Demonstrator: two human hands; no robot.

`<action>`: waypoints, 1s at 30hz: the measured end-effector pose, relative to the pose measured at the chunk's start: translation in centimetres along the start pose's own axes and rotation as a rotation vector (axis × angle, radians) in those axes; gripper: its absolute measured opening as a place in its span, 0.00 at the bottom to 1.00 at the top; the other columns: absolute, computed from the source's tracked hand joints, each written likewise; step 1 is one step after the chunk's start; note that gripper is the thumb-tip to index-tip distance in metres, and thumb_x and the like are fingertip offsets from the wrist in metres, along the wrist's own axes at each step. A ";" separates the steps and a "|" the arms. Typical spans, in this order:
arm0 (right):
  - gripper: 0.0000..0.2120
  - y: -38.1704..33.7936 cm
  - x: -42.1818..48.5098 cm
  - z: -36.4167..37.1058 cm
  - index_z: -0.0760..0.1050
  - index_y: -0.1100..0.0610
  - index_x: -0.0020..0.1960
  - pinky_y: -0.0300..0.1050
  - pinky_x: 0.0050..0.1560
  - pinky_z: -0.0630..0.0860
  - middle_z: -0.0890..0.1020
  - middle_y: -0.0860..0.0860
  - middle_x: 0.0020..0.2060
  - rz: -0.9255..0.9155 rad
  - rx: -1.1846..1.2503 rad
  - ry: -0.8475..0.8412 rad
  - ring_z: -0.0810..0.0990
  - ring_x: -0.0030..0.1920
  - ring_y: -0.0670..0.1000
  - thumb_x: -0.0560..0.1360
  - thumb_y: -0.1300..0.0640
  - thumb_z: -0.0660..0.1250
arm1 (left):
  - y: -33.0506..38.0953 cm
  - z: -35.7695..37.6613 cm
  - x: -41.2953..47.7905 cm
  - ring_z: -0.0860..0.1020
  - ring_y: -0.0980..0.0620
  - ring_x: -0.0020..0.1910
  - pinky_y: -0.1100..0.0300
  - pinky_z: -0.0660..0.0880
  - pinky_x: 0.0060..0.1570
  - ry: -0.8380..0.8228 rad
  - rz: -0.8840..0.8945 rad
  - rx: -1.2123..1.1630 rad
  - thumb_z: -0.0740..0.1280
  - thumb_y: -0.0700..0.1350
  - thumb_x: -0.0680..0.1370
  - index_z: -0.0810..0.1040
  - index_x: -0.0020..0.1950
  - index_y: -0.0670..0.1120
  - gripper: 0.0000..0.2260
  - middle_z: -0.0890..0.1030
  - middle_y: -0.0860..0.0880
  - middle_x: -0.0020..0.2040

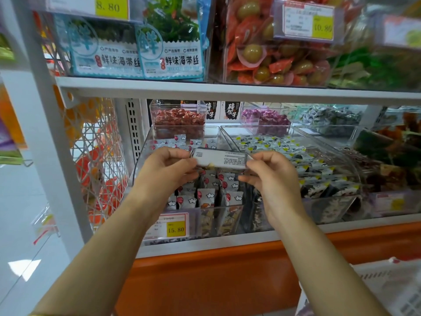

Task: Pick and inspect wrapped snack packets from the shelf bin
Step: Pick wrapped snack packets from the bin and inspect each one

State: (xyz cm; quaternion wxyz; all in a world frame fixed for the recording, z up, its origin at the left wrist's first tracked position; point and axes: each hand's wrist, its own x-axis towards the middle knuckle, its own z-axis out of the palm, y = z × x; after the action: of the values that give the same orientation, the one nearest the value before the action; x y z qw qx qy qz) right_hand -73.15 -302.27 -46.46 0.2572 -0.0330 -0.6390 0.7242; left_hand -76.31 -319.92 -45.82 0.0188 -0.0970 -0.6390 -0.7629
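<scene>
The person holds one snack packet (220, 158) level above the clear shelf bin (145, 156), stretched between both hands. The left hand (168, 169) pinches the packet's left end between thumb and fingertips; the right hand (271, 176) pinches the right end the same way, its other fingers curled loosely. The printed back panel faces up towards the person, which I judge to be for reading: the packet is in inspection, clear of the bin. Its fine print is too small to read.

Below, more packets of the same white kind, with red and cloud marks, stand packed in the bin. Its front carries a yellow price tag (175, 229) reading 15.80.

To the right, a neighbouring bin (319, 142) holds grey packets with yellow corners. On the upper shelf, blue seaweed bags (173, 58) read 鲜味海带丝. A tag (323, 27) farther right shows 10.80; one at the upper left (109, 6) shows 8.80.
</scene>
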 end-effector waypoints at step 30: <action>0.06 -0.3 0.3 0.1 0.75 0.63 0.42 0.38 0.34 0.79 0.82 0.56 0.35 0.289 0.457 -0.027 0.82 0.33 0.49 0.72 0.72 0.64 | -0.3 0.2 -0.2 0.82 0.52 0.41 0.63 0.80 0.40 0.121 0.048 0.219 0.64 0.39 0.78 0.82 0.46 0.42 0.07 0.84 0.49 0.45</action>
State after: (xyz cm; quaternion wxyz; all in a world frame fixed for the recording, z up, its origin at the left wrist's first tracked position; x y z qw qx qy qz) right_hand -73.30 -302.22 -46.09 0.1435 -0.0552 -0.4509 0.8792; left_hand -76.13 -319.64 -46.11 0.0860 -0.0634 -0.7137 -0.6923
